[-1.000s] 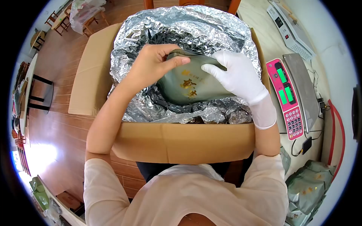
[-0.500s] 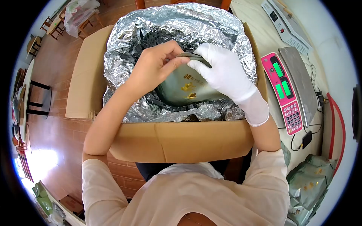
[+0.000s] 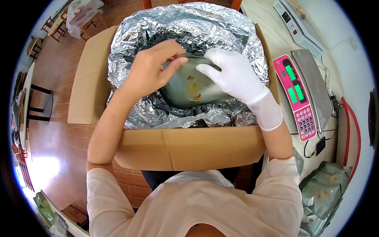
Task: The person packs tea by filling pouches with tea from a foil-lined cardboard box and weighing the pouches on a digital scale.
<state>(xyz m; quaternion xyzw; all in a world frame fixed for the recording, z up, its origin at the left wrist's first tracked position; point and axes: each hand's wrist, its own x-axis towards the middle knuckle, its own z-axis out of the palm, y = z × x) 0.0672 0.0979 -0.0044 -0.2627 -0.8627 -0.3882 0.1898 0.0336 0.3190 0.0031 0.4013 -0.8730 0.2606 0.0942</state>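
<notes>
A green pouch [image 3: 189, 89] with gold print hangs over the foil-lined cardboard box [image 3: 193, 148]. My bare left hand [image 3: 156, 67] pinches the pouch's top edge near its left corner. In a white glove, my right hand [image 3: 233, 75] grips the same edge on the right, thumb on the near face. Behind and around the pouch, dark twisted dry leaves [image 3: 169, 41] lie inside the crumpled silver foil [image 3: 138, 25]. The pouch hides part of the leaves, and I cannot see into it.
To the right, a table carries a pink scale [image 3: 295, 93] with green displays and a metal plate [image 3: 316, 89]. Beyond it is a white appliance [image 3: 300, 29]. Several filled green pouches [image 3: 323, 193] stand at lower right. A box flap [image 3: 92, 75] sticks out left.
My left hand has shifted slightly left along the pouch's top edge, away from my right hand. The pouch's upper edge now looks more spread, and its front has tilted a little.
</notes>
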